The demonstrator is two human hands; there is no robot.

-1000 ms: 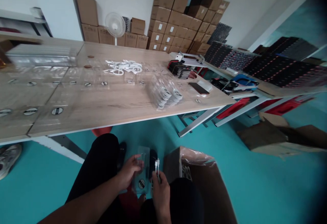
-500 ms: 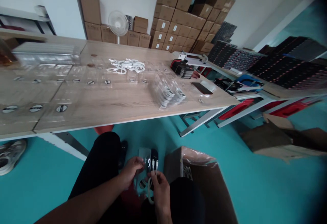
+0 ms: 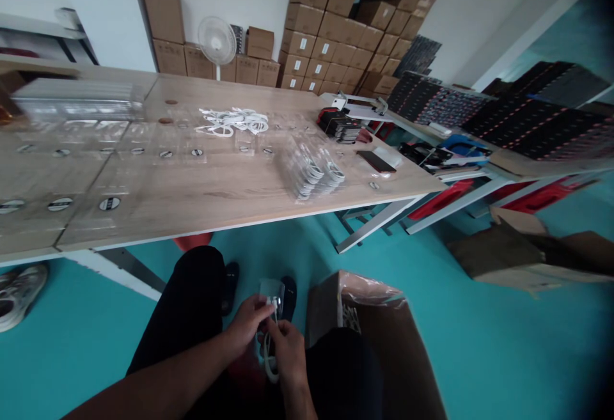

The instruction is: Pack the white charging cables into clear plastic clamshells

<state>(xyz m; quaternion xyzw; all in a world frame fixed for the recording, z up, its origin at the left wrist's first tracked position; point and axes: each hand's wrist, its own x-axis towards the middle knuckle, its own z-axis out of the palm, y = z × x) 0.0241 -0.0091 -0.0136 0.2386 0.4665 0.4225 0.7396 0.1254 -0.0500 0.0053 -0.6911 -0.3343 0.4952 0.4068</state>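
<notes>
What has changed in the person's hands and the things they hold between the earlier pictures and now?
The right hand has moved left, bringing the white cable with its plugs up against the clear packet held by the left hand; earlier the plugs stood apart from it. The cable's loop now hangs between the hands. Both hands keep their hold. The cardboard box and the table with its packets look unchanged.

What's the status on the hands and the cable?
Left hand grips clear pack. Right hand pinches white cable at the pack, loop hanging below. Open box beside right knee; nothing between the hands.
</notes>
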